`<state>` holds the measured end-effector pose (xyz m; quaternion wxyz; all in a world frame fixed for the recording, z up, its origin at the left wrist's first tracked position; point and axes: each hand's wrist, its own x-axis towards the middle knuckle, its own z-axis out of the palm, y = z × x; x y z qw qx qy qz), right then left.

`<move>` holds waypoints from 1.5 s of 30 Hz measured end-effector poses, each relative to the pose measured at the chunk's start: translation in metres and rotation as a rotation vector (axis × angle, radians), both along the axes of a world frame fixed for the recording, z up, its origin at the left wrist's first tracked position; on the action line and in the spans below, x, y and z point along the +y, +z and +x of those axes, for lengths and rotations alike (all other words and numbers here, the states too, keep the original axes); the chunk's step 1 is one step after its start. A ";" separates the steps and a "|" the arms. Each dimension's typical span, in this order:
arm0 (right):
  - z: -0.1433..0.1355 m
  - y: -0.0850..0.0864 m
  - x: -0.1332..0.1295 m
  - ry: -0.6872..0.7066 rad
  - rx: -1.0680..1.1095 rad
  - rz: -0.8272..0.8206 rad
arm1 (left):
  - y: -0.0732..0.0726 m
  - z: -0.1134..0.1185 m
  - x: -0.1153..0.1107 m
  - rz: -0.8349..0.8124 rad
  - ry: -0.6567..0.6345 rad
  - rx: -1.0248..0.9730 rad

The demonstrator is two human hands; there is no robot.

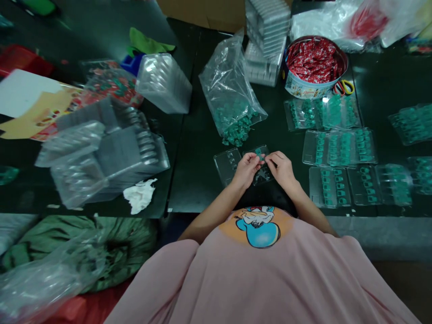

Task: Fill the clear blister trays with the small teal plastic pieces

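My left hand (247,168) and my right hand (281,168) come together over the front of the dark table. Their fingertips pinch at a small translucent green plastic piece (259,153), whose exact shape is partly covered by the fingers. Beneath my hands lies a clear plastic blister tray (261,176), and another clear tray (222,164) sits beside it to the left, partly under my left hand. Just beyond, a clear bag (229,76) lies with its mouth toward me, and a heap of loose green pieces (236,130) spills out of it.
Clear trays filled with green pieces (340,146) spread across the right side. Stacked clear blister shells (111,153) stand left, near crumpled white tissue (139,196). Behind are a round tin (303,90) of red packets, scissors (344,87) and more stacked shells (266,63).
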<state>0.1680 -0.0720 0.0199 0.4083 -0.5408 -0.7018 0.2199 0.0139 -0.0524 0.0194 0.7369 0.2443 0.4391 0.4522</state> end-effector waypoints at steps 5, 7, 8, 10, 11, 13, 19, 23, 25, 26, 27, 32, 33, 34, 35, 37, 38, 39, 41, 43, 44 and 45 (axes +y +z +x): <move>0.008 -0.002 0.001 -0.043 0.061 -0.062 | -0.010 -0.006 0.003 0.187 -0.001 0.232; 0.013 -0.004 0.001 -0.082 0.077 -0.083 | -0.017 -0.009 0.003 0.341 -0.048 0.464; 0.016 -0.005 0.001 -0.100 0.081 -0.097 | -0.020 -0.010 0.003 0.421 -0.078 0.575; 0.021 -0.007 0.001 -0.128 0.085 -0.122 | -0.026 -0.011 0.003 0.559 -0.150 0.729; 0.022 -0.007 0.001 -0.136 0.088 -0.132 | -0.029 -0.011 0.004 0.615 -0.183 0.767; 0.023 -0.009 0.001 -0.145 0.093 -0.145 | -0.032 -0.011 0.005 0.691 -0.242 0.799; 0.021 -0.011 0.000 -0.142 0.111 -0.158 | -0.035 -0.009 0.010 0.722 -0.332 0.855; 0.020 -0.012 0.001 -0.127 0.124 -0.165 | -0.038 -0.009 0.012 0.738 -0.369 0.905; 0.019 -0.012 0.005 -0.107 0.122 -0.171 | -0.040 -0.007 0.012 0.748 -0.378 0.933; 0.017 -0.011 0.010 -0.091 0.117 -0.170 | -0.041 -0.006 0.013 0.748 -0.376 0.940; 0.014 -0.011 0.017 -0.071 0.109 -0.165 | -0.041 -0.005 0.013 0.743 -0.371 0.941; -0.017 -0.014 0.077 0.040 -0.012 -0.109 | -0.035 -0.007 0.014 0.685 -0.315 0.843; -0.025 -0.016 0.090 0.054 -0.052 -0.105 | -0.031 -0.010 0.014 0.669 -0.296 0.802; -0.033 -0.019 0.103 0.057 -0.096 -0.109 | -0.028 -0.013 0.013 0.651 -0.270 0.764; -0.040 -0.022 0.115 0.054 -0.143 -0.122 | -0.024 -0.017 0.013 0.634 -0.240 0.738; -0.051 -0.028 0.132 0.049 -0.232 -0.163 | -0.018 -0.027 0.014 0.610 -0.175 0.728; -0.055 -0.031 0.137 0.051 -0.267 -0.183 | -0.016 -0.033 0.015 0.600 -0.138 0.732; -0.058 -0.033 0.140 0.056 -0.293 -0.197 | -0.015 -0.038 0.016 0.588 -0.098 0.734; -0.058 -0.036 0.142 0.065 -0.320 -0.210 | -0.014 -0.048 0.020 0.555 -0.013 0.723; -0.053 -0.035 0.140 0.064 -0.306 -0.222 | -0.015 -0.055 0.026 0.517 0.065 0.705; -0.050 -0.034 0.138 0.059 -0.274 -0.233 | -0.015 -0.058 0.029 0.501 0.095 0.697; -0.046 -0.031 0.135 0.055 -0.219 -0.248 | -0.015 -0.059 0.032 0.488 0.120 0.687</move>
